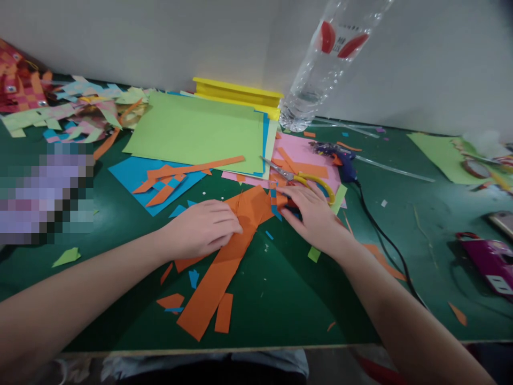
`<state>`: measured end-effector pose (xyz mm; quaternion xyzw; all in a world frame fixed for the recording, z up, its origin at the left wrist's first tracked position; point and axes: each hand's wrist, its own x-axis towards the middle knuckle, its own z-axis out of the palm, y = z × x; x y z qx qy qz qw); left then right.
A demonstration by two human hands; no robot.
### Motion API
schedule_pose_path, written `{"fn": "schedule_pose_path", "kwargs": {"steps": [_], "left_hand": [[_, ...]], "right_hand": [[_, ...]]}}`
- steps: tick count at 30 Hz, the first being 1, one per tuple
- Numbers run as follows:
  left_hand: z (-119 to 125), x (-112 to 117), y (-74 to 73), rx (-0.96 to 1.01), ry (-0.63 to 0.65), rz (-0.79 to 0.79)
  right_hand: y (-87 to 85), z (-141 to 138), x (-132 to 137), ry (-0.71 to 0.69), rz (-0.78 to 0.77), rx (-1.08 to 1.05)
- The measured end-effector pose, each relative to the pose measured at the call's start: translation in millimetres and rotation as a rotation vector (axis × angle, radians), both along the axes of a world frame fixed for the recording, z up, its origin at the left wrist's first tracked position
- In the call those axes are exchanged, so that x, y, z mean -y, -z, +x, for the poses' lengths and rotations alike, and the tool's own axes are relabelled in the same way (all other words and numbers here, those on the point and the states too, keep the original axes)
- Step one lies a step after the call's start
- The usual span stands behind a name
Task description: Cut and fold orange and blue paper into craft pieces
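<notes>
My left hand lies palm down on a bundle of orange paper strips on the green table, fingers together and pressing them flat. My right hand rests on the far end of the same strips, where orange and blue strips are woven; its fingertips pinch that woven part. Yellow-handled scissors lie just beyond my right hand on a pink sheet.
A stack of green, blue and yellow sheets lies behind, with a clear plastic bottle and a glue gun whose black cord runs to the front edge. Paper scraps fill the far left; a magenta object sits right.
</notes>
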<state>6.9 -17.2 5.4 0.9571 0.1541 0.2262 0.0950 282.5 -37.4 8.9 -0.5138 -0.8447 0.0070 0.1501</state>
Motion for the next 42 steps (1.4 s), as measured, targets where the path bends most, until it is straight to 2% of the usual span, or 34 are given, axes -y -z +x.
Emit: {"fn": "schedule_pose_path", "kwargs": {"steps": [9,22,42], "left_hand": [[-1.0,-0.4,1.5,-0.051,0.002,-0.054],[-0.3,-1.1,1.1,-0.052,0.015,-0.058],[-1.0,-0.7,0.4,-0.048,0.011,-0.04]], "right_hand": [[3.8,2.0,-1.3,-0.035,0.061,-0.01],[-1.2,-4.0,1.4,-0.034,0.026,-0.035],[0.6,-3.1,1.6,-0.056,0.031,-0.026]]}}
